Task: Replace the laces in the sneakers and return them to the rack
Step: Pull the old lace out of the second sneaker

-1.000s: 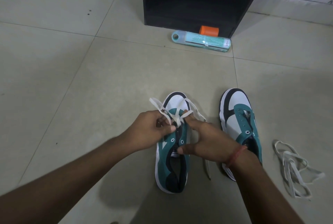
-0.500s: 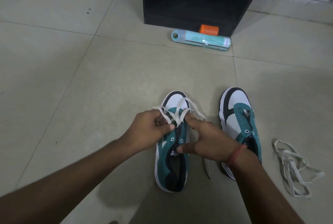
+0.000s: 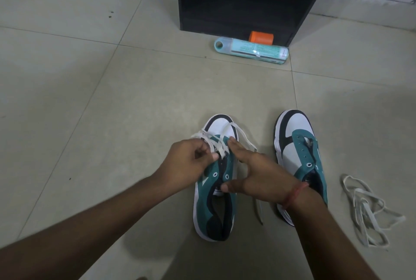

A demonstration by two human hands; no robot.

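Two hands on one flat white lace (image 3: 221, 144) | left hand (image 3: 188, 164) pinches it, right hand (image 3: 254, 173) steadies teal-and-white canvas sneaker (image 3: 215, 189) | risk: crossings loosen, eyelet skipped if the pinch slips.

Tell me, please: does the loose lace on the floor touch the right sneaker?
Apart. The head view shows bare floor tile between the loose lace and the right sneaker.
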